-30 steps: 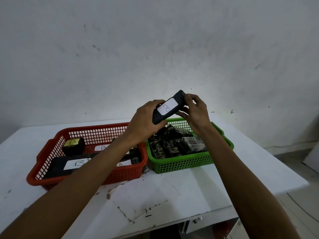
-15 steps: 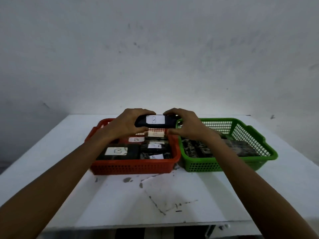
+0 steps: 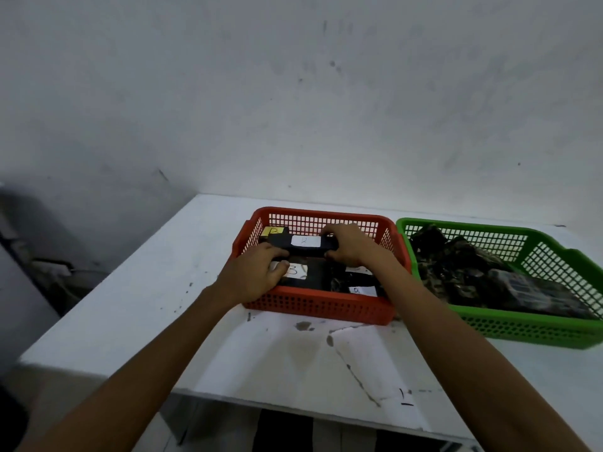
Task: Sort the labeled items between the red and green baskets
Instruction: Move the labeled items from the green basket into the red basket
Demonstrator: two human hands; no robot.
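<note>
Both hands grip a black labelled bar [image 3: 295,250] by its ends, fingers curled: left hand [image 3: 254,275] on the left end, right hand [image 3: 350,246] on the right. The bar sits level inside the red basket [image 3: 319,305], near its far wall, above other labelled items. The green basket [image 3: 528,327] stands just beside the red basket's right wall. Bare table [image 3: 156,308] surface extends to the left edge and the near edge.
</note>
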